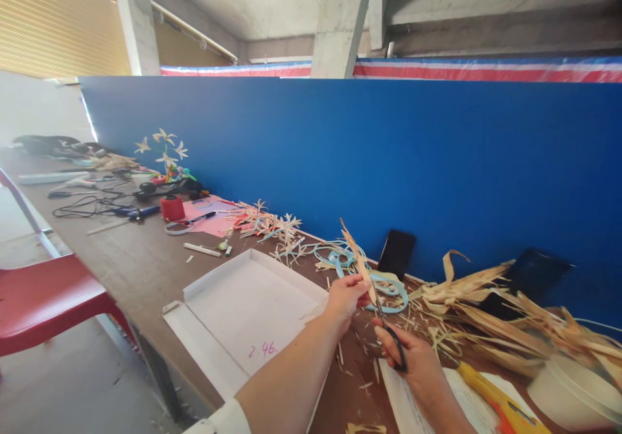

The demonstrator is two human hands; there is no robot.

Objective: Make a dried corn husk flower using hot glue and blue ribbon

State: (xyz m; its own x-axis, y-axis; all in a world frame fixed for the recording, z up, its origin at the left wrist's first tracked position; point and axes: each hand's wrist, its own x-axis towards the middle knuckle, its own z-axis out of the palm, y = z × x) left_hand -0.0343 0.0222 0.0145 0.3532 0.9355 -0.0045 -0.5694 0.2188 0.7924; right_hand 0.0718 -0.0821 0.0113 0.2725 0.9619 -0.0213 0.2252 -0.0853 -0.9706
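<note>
Near the middle of the table, my left hand (347, 299) pinches a strip of dried husk (358, 256) that points up and to the left. My right hand (411, 356) grips a pair of scissors (399, 351) by the black handles. The scissor blades point upward and lie along the right side of the strip's lower end; whether they are cutting into it I cannot tell. Pale scraps are scattered on the brown table under both hands. Just behind my left hand lie light blue ribbon loops (396, 301).
A white box lid (218, 337) lies left of my forearm. Dried husks (486, 291), a white tub (573, 388) and a yellow tool (495, 395) are at right. A phone (397, 252) leans on the blue partition (437, 155). Husk flowers (286, 227) and red thread (172, 208) stand farther left.
</note>
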